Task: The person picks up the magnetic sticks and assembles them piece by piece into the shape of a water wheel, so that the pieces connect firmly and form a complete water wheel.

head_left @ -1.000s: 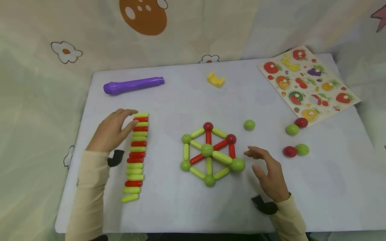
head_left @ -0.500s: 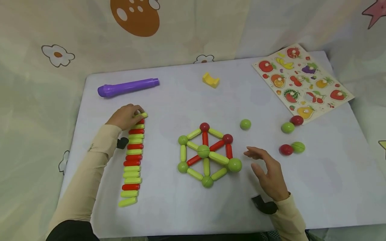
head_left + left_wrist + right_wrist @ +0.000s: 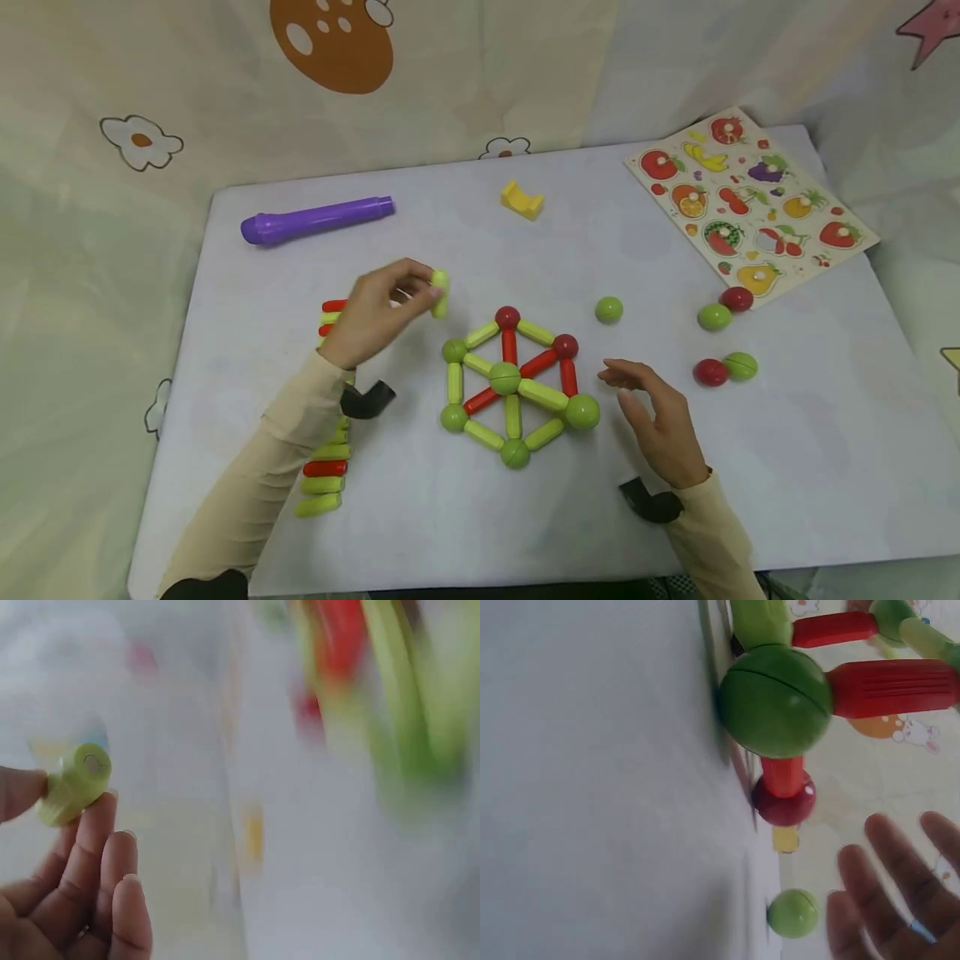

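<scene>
My left hand point(image 3: 378, 308) pinches a yellow-green magnetic rod point(image 3: 440, 294) between thumb and fingertips, held above the table behind and left of the built frame. In the left wrist view the rod point(image 3: 91, 763) shows its round end with a metal-looking centre. The frame of balls and rods point(image 3: 505, 377) has a hexagon outline, with green and red balls at its corners and spokes meeting a green ball. To its right hovers my right hand point(image 3: 663, 433), fingers loosely bent and holding nothing. A column of red and yellow-green rods point(image 3: 324, 469) lies partly hidden under my left arm.
Loose balls lie to the right: a green one point(image 3: 609, 309), a red-green pair point(image 3: 711, 372) and another pair point(image 3: 715, 317) by the fruit puzzle board point(image 3: 750, 208). Toward the back are a purple microphone-shaped stick point(image 3: 318, 220) and a yellow curved block point(image 3: 522, 200).
My left hand has taken the yellow-green rod from the far end of the column and carried it right, toward the frame. My right hand has barely moved.
</scene>
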Tool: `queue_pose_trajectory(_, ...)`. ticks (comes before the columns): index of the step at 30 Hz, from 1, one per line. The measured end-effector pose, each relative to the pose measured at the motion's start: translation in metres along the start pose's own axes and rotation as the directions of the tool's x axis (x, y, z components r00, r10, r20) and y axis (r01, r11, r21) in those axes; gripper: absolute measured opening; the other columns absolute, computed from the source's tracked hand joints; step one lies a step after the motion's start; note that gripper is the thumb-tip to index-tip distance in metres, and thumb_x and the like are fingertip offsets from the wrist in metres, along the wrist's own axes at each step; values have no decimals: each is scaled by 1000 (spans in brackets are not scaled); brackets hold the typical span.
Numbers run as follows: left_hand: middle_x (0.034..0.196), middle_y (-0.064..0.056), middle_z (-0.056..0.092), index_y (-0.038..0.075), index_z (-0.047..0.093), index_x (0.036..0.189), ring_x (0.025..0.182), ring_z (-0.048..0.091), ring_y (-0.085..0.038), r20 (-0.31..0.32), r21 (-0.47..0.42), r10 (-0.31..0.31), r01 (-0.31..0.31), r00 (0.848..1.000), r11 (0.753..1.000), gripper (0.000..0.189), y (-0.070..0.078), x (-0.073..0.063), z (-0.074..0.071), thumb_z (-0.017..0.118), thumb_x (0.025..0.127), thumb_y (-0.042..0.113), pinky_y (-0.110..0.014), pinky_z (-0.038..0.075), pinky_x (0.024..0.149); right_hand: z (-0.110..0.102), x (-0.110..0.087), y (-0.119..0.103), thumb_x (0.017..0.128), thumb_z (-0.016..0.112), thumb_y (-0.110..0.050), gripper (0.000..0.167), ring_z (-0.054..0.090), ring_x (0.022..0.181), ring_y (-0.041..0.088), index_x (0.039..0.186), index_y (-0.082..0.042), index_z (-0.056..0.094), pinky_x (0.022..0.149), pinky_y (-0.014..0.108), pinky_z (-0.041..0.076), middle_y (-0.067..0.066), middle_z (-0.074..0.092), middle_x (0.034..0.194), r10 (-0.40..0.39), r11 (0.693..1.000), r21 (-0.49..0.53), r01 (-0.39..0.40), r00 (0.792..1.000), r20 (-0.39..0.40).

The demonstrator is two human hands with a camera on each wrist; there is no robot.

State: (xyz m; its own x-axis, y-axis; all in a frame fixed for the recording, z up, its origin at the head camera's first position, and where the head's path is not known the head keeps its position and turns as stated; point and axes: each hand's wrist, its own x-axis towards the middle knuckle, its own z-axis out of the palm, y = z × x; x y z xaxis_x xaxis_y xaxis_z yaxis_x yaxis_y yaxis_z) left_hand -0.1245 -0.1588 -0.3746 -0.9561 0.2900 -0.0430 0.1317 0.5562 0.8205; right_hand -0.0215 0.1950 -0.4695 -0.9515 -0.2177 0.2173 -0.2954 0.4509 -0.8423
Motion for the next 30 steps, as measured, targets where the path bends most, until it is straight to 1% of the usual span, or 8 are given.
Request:
queue_pose_trajectory(3,90,-3,70,7,64,109,83,63,-18,120,-147,8,10,993,989,25,21,-4,31,64,92,24,-36,49,78,6,7,5,97,52,-5,31,58,93,8,128,-8,56,83,14,43,6,66,108,28,998,-57,-24,998,62)
queue_pose_trajectory(6,86,0,71,8,65,108,83,65,-18,205,-224,15,32,979,974,23,30,-1,53,64,91,24,-33,49,80,11,11,8,95,56,-5,31,59,90,9,126,-8,56,80,15,46,4,66,107,42,995,-91,-31,991,124)
queue_pose_trajectory(9,83,2,70,9,66,105,80,66,-21,268,-232,31,34,963,972,21,34,6,67,64,91,23,-31,50,76,14,12,9,94,58,-2,32,61,90,12,125,-7,57,80,18,47,4,66,104,37,996,-82,-26,990,139)
queue_pose_trajectory(13,81,1,68,8,68,101,76,65,-22,334,-164,31,26,942,986,20,37,15,77,65,89,24,-28,51,71,15,13,11,94,58,-3,30,60,90,10,124,-8,58,81,15,46,3,66,104,52,996,-72,-43,991,126)
queue_pose_trajectory(16,79,1,67,8,69,100,74,64,-17,346,-105,18,19,938,994,19,37,18,81,67,88,24,-26,51,69,15,13,12,95,57,-4,29,59,91,10,124,-8,59,81,13,45,3,66,106,52,997,-57,-46,991,121)
queue_pose_trajectory(19,79,2,66,9,70,100,72,62,-13,344,-67,17,6,939,998,19,37,19,82,66,89,24,-25,50,69,15,14,12,95,56,-2,30,59,92,10,124,-8,59,82,12,44,4,67,107,33,999,-34,-29,993,112)
queue_pose_trajectory(26,79,3,66,9,68,106,70,59,-12,347,-49,41,-25,937,998,22,34,19,87,64,90,24,-23,47,63,16,14,13,94,57,-1,31,59,93,9,124,-9,59,83,11,44,3,67,107,29,999,-23,-27,994,108)
queue_pose_trajectory(30,80,3,65,10,67,109,71,58,-12,352,-39,52,-41,935,998,23,33,18,89,62,93,26,-24,47,64,16,13,13,94,57,-2,30,59,94,10,124,-8,59,85,10,43,4,67,108,44,999,-34,-40,993,113)
